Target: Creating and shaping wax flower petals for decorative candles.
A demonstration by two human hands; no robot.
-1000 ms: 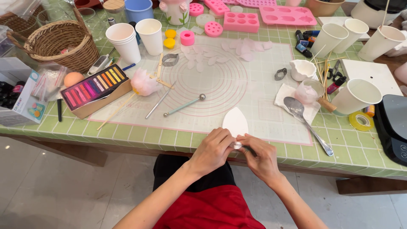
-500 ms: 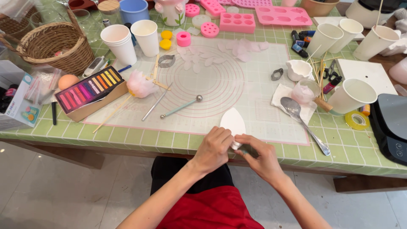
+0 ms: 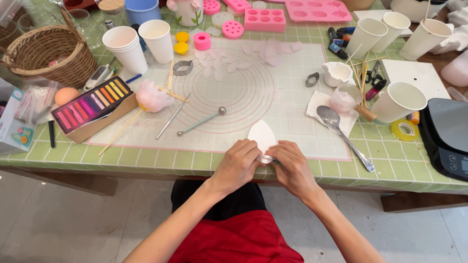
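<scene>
Hard to make out: the lower end of the white petal-shaped piece (image 3: 262, 136), covered by both sets of fingertips, with something small and pale pinched there. Left hand (image 3: 237, 164) and right hand (image 3: 290, 166) meeting at the near edge of the silicone mat (image 3: 292, 92), knuckles up, fingers curled and grasping the piece from either side. Thin, smooth, matte, pointed at the far end. Just beyond, a ball-tipped metal tool (image 3: 201, 122); to the right, a shiny spoon (image 3: 341, 132) on tissue.
</scene>
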